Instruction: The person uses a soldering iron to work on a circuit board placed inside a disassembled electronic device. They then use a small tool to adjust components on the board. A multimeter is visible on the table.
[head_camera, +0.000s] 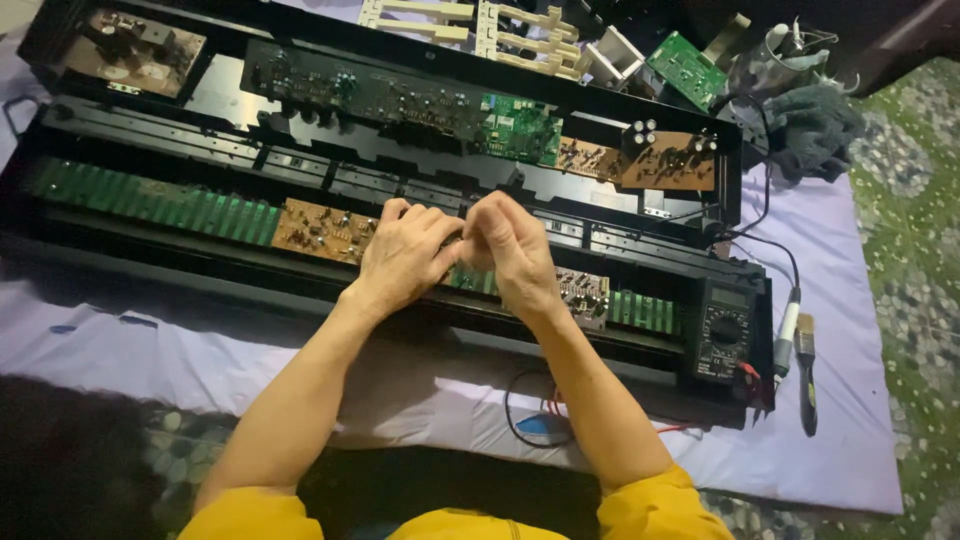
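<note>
Over the middle of the opened keyboard case (120, 215), the left hand (405, 262) and right hand (512, 255) are pressed together, fingers curled in. Whether something tiny is pinched between them can't be told, it's hidden. Right under the knuckles a brown circuit board (320, 230) and green strip boards (150, 200) are exposed. A slipped part could probably get lost in the case, and the multimeter (725, 330) leads could be snagged by a sleeve.
</note>
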